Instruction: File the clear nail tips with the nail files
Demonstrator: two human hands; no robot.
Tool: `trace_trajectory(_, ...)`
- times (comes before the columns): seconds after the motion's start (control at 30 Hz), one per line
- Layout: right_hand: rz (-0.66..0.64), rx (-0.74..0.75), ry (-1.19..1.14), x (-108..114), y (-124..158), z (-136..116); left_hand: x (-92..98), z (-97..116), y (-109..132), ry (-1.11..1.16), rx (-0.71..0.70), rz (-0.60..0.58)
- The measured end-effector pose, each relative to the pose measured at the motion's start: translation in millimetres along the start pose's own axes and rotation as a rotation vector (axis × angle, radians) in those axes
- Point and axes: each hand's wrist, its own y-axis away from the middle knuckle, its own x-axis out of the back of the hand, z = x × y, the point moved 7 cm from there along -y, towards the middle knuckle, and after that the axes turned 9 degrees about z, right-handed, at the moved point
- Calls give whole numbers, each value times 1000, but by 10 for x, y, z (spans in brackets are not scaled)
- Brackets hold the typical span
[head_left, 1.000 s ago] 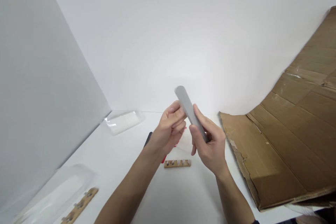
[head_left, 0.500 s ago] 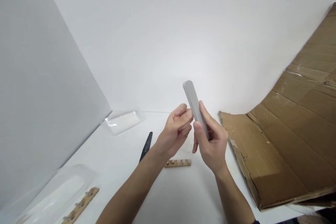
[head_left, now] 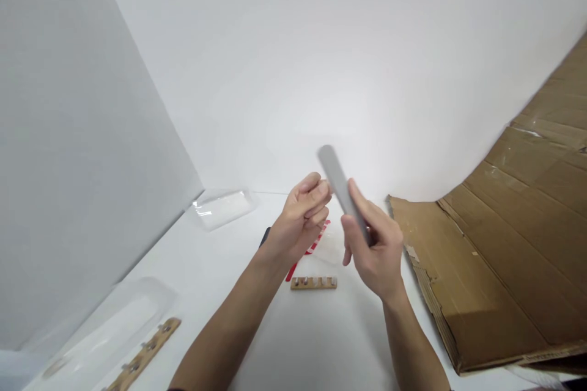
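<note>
My right hand (head_left: 376, 244) grips the lower end of a long grey case (head_left: 338, 178), which is tilted with its rounded end up and to the left. Beside it, my left hand (head_left: 305, 214) has its fingers curled and pinched near the case; whether something small is between them I cannot make out. Below the hands lies a short wooden strip with metal pieces (head_left: 314, 283). Partly behind my left hand and wrist, a red and white striped item (head_left: 317, 245) and a dark object (head_left: 265, 236) show on the table.
A clear plastic package (head_left: 224, 208) lies at the back left. Another clear tray (head_left: 114, 324) and a wooden strip with metal parts (head_left: 149, 348) are at the front left. Folded cardboard (head_left: 481, 269) covers the right side. White walls (head_left: 275, 73) stand behind.
The view has shifted slightly. My left hand has moved a little left, away from the grey case. The red and white item now shows behind it, and the dark object is more hidden.
</note>
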Motion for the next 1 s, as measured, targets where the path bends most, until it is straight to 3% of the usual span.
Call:
trace_trajectory(0.17,68,-31,19,56,-35,57,-6,-24,0,18,28,-6)
trace_trajectory(0.3,-16,16,-17,11,-31,49,-30,-54,-3,49,70,-38)
trace_trajectory(0.47,71,-116,-21,85,-44,174,-39,-67,10,50,75,-30)
trace_trajectory(0.67,-52,56,-4,28,-49,59,-72,-118,30,113,134,-63)
trace_trajectory(1.0,-10,202,152,-48,-73,61,-12,-154,-20,189,168,-18)
